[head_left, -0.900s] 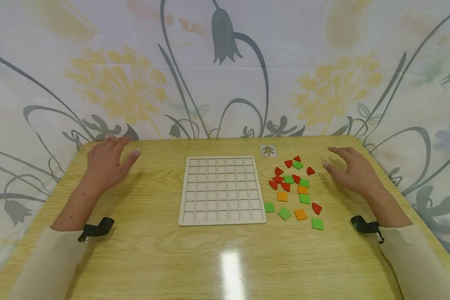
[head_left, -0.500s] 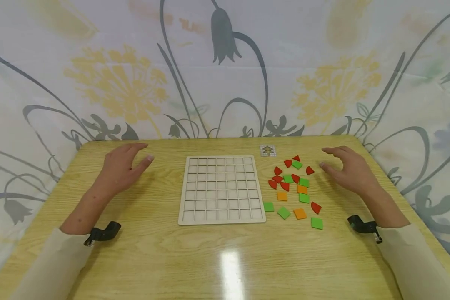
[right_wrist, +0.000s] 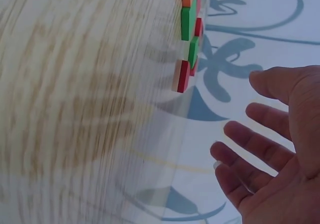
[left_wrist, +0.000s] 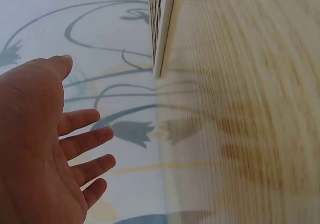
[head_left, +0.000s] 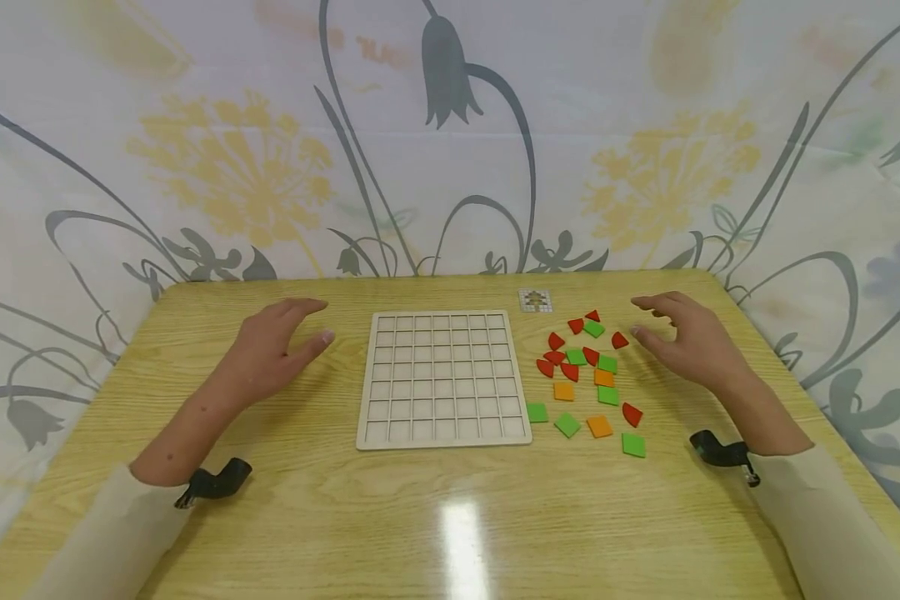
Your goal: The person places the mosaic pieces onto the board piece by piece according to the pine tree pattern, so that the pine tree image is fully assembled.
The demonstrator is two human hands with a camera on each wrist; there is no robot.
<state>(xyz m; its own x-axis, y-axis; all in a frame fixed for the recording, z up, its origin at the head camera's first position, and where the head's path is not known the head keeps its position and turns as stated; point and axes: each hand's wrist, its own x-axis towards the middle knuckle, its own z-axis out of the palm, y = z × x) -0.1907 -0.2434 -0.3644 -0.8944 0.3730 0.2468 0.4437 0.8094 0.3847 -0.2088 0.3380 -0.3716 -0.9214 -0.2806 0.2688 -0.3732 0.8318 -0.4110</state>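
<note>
My left hand (head_left: 273, 350) hovers over the table, left of a pale board (head_left: 442, 444) divided into a grid of square cells. In the left wrist view its fingers (left_wrist: 87, 141) are spread and hold nothing. My right hand (head_left: 693, 342) is in the air just right of the loose tiles, nearest a red quarter-round tile (head_left: 620, 340). The right wrist view shows its fingers (right_wrist: 257, 144) loosely bent and apart from everything. Between board and right hand lie several flat tiles: green squares (head_left: 567, 425), orange squares (head_left: 599, 427) and red quarter-rounds (head_left: 632, 414).
A small card with a printed grid picture (head_left: 535, 301) lies behind the tiles, near the back of the wooden table (head_left: 345, 517). A flower-patterned cloth (head_left: 450, 192) hangs right behind the table. Black wrist mounts (head_left: 221, 481) stick out from both sleeves.
My left hand has moved right, toward the board, and come slightly nearer. The right hand has drifted a little left toward the tiles. Board, card and tiles stay in place.
</note>
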